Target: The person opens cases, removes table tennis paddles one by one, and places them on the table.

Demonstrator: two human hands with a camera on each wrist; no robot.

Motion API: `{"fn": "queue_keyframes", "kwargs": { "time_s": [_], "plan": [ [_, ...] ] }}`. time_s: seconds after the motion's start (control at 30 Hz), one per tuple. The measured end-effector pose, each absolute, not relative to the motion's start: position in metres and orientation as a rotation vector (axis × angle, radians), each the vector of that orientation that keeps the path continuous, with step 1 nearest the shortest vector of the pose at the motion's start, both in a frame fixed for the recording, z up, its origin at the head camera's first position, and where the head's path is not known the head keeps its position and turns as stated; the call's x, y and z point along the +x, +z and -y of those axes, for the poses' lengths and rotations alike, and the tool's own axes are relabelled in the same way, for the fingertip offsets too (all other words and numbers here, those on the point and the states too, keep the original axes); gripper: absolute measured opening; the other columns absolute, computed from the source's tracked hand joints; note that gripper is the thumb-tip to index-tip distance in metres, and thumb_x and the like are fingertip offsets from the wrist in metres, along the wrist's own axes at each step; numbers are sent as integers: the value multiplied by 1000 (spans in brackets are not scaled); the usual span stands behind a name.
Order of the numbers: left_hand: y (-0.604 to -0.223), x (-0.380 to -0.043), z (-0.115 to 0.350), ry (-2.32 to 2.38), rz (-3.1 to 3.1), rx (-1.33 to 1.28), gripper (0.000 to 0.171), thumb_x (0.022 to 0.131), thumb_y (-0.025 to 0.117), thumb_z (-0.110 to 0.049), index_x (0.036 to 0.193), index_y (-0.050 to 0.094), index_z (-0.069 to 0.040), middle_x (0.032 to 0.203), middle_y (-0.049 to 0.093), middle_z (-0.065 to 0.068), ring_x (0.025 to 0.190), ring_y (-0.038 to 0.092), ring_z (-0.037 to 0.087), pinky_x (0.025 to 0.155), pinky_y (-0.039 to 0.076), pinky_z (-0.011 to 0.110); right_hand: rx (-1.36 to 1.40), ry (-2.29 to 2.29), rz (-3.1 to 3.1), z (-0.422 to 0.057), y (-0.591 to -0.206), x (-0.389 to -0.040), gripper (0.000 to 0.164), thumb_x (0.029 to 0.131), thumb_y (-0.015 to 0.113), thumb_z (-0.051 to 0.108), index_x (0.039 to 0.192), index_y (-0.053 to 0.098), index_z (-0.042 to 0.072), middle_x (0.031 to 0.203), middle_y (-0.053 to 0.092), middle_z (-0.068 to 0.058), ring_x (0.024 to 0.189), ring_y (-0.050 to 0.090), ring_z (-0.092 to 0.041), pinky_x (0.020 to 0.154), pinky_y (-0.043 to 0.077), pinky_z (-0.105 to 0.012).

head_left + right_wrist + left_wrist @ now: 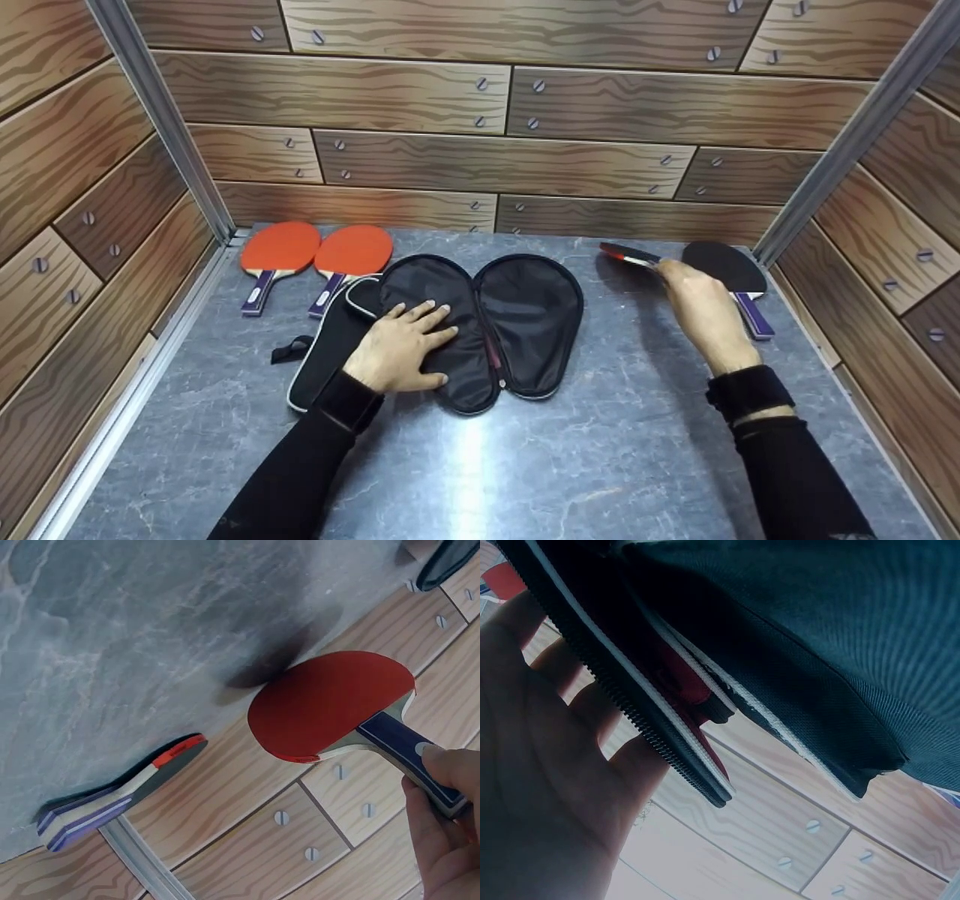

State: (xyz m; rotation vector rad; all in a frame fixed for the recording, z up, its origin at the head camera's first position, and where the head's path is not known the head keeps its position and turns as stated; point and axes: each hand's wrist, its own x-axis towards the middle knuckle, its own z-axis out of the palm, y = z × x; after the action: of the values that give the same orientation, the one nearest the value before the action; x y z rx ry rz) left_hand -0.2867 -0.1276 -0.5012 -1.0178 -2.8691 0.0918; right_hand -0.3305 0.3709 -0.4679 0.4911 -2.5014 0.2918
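My left hand [401,349] rests with its fingers spread on the left half of an unzipped black paddle case [529,322], which lies open like a book. Under that half and the hand, another black case [315,375] with pale piping is partly hidden. In the left wrist view, the case's zipper edge [622,701] runs beside the fingers, and dark red lining shows inside. My right hand [705,307] grips a table tennis paddle [330,709] by its dark blue handle, raised off the table. The paddle's red face shows in the right wrist view.
Two red-faced paddles [281,246] [354,251] lie at the back left. A black-faced paddle [724,266] with a purple handle lies at the back right, partly behind my right hand. A black strap [292,349] sticks out left of the cases. Wood-patterned walls [420,157] enclose the grey marbled table [600,465].
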Motion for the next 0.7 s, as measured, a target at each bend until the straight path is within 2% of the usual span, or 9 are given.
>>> {"fn": "queue_keyframes", "kwargs": {
  "time_s": [0.23, 0.47, 0.7],
  "plan": [
    [-503, -289, 127, 95, 2850, -1016, 81, 98, 81, -64, 167, 69, -24, 184, 56, 8, 172, 52, 32, 137, 50, 63, 530, 220, 2608, -374, -479, -330, 37, 103, 76, -7, 139, 75, -7, 141, 78, -35, 114, 80, -62, 92, 67, -75],
    [-503, -289, 128, 79, 2865, -1013, 81, 98, 81, -63, 167, 69, -24, 184, 55, 7, 173, 51, 32, 137, 49, 63, 537, 151, 2677, -375, -488, -329, 30, 107, 69, -8, 136, 74, -9, 143, 77, -37, 111, 82, -60, 89, 69, -71],
    [-501, -287, 127, 68, 2876, -1017, 81, 98, 81, -64, 168, 68, -24, 185, 54, 8, 174, 50, 32, 138, 48, 64, 521, 101, 2745, -380, -499, -329, 34, 107, 63, -12, 140, 72, -11, 150, 73, -38, 106, 80, -66, 80, 68, -74]
  ]
}}
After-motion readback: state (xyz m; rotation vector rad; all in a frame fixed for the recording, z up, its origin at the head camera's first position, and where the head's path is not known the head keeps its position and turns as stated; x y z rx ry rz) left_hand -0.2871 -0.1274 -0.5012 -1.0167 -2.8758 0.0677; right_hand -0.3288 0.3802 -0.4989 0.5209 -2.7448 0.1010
